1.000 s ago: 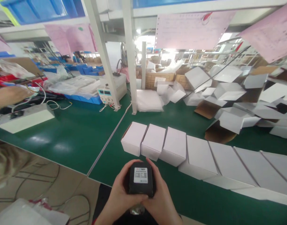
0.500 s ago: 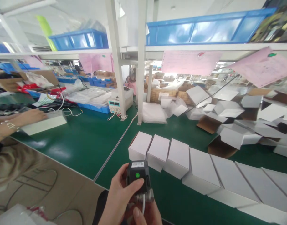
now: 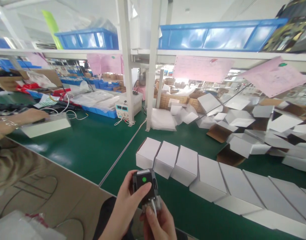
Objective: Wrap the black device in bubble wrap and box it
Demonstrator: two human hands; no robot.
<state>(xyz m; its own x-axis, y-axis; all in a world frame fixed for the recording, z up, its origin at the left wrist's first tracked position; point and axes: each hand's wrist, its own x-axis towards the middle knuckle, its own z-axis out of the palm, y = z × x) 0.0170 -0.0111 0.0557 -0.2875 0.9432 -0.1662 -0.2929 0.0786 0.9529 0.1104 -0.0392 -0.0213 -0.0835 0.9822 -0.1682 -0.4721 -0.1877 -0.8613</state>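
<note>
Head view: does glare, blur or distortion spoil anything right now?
Head view: white glare on the blue bin and green table; label on the black device too soft to read; heaped boxes at right slightly smeared, seemingly stretched; writing on pink sheets washed out.

Both hands [image 3: 127, 200] hold a black device [image 3: 148, 175] near a row of white boxes [image 3: 185, 160].

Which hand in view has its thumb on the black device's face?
The left hand: its thumb lies below the green dot. The right hand is lower, by the cable; the co-worker's hand is farther left.
</note>
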